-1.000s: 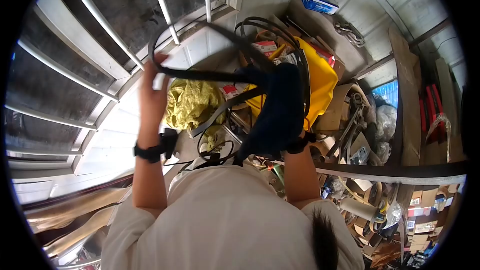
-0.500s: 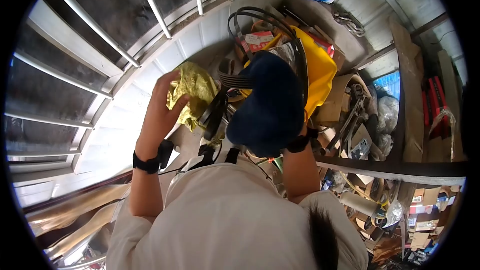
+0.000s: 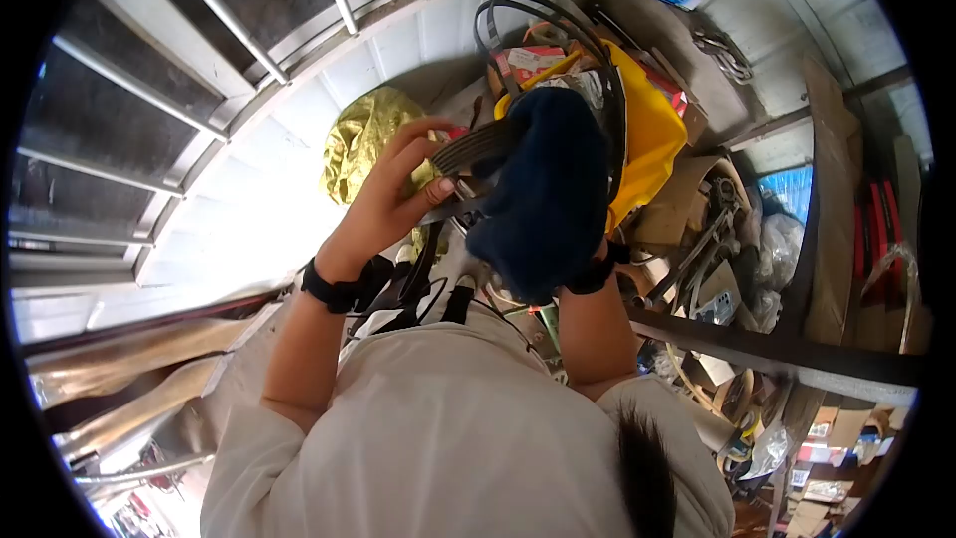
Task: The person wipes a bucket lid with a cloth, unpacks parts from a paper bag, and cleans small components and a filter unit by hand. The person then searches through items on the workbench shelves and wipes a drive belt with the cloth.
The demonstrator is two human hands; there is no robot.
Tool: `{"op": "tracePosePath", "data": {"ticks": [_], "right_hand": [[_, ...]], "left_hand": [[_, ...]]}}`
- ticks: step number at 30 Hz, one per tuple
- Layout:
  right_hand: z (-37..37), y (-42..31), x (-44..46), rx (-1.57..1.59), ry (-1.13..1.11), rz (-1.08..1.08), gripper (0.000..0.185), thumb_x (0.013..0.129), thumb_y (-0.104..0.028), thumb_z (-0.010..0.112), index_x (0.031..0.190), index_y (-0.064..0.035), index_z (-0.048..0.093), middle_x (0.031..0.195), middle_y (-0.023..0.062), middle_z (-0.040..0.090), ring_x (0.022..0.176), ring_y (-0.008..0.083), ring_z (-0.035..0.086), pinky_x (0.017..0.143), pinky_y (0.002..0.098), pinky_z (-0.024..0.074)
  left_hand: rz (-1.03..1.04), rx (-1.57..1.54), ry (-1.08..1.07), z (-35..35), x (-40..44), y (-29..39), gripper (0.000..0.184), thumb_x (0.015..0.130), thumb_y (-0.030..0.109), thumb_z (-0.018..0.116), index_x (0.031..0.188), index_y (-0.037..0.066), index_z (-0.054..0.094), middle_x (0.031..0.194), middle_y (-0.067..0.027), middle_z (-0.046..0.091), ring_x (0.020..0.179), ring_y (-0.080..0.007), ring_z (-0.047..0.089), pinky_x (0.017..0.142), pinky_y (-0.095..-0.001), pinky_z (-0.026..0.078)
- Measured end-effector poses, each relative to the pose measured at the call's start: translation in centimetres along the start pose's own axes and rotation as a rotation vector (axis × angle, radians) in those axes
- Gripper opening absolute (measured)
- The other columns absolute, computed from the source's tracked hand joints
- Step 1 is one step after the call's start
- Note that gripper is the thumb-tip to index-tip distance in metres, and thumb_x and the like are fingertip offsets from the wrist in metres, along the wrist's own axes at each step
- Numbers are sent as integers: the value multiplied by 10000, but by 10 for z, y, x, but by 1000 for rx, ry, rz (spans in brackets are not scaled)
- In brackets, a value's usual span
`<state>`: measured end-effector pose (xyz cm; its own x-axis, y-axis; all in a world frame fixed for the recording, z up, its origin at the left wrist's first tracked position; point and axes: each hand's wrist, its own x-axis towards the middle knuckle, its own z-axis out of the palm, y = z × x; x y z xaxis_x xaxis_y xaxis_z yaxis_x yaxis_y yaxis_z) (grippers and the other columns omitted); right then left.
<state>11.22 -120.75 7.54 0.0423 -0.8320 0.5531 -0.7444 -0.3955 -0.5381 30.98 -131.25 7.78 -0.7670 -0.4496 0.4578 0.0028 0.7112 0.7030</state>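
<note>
My left hand (image 3: 398,184) grips a ribbed dark belt (image 3: 476,147), its thumb on one side and fingers on the other. The belt's right end goes behind a dark navy cloth (image 3: 548,194) in front of my chest. That cloth covers nearly all of my right hand (image 3: 601,251); only a bit by the wrist shows, so its fingers are hidden. Below the belt hangs a dark strap (image 3: 423,264). Each wrist wears a black band.
Beyond my left hand lies a yellow-green sack (image 3: 363,139). A yellow container (image 3: 647,134) with black loops stands ahead, beside a cardboard box (image 3: 677,209). A metal shelf edge (image 3: 777,349) runs at right. Barred windows (image 3: 149,90) are at left.
The large belt loop held up earlier has come down. My left hand, apart from the belt half a second ago, has moved right and closed on it. The view has shifted slightly.
</note>
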Motion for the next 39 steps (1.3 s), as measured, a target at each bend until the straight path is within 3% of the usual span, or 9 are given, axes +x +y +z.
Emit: {"op": "tracePosePath", "data": {"ticks": [4,9,18,21,23,25,29,33,39], "right_hand": [[7,4,0,7,-45,-8,558,719,-304,709,1164,-13,540,1127,147,573,1044,336,541,926,419,416],[4,-10,1,-64,-129,-22,528,730,-285,704,1158,-17,548,1113,139,583,1025,323,550,909,406,428],[52,-9,-53,303,31,261,485,721,-282,713,1102,-13,579,1049,147,600,969,347,566,880,413,431],[65,-21,-59,258,71,283,393,747,-202,673,1078,-18,571,998,140,598,912,346,573,855,401,440],[74,-30,-70,312,121,379,362,733,-155,654,1060,-24,574,956,139,593,878,338,573,823,391,449],[94,-29,-83,637,244,667,361,694,-126,647,1036,-31,584,910,141,585,850,325,569,772,383,461],[68,-100,-27,-289,13,-32,299,621,-118,648,904,-50,578,818,132,546,767,300,565,646,380,458],[96,-140,3,-172,71,-146,251,603,-127,660,822,-65,553,769,114,534,710,297,571,586,395,442],[134,-166,3,-105,-35,-29,199,600,-127,651,752,-88,528,673,78,529,576,302,565,502,399,419]], "left_hand": [[-348,-784,48,6,-20,22,113,948,162,556,953,49,547,894,25,496,823,-66,455,735,-215,389],[-402,-648,337,-19,-36,42,191,964,138,524,798,43,538,712,63,449,653,-26,371,586,-188,306],[-315,-900,659,-54,-75,54,135,899,156,581,783,91,559,646,68,429,553,-25,331,516,-199,251],[-11,-1156,686,-104,-90,45,181,915,147,539,753,73,570,637,23,464,561,-62,413,525,-198,322],[-271,-315,754,-127,-103,37,214,931,124,504,765,30,600,664,-20,519,606,-92,487,588,-232,400],[-309,69,333,-146,-115,23,243,950,145,471,948,-31,639,886,-113,626,834,-189,588,815,-321,437],[-160,23,365,-124,-114,44,349,953,228,462,1212,7,537,1193,-190,566,1146,-297,508,1000,-369,354],[-145,7,-58,-103,-110,63,330,861,154,633,1144,3,557,1052,-181,619,1003,-307,594,856,-363,452],[-249,-26,53,-114,-126,49,360,708,191,807,1000,76,631,663,-36,583,559,-160,547,535,-271,426]]}}
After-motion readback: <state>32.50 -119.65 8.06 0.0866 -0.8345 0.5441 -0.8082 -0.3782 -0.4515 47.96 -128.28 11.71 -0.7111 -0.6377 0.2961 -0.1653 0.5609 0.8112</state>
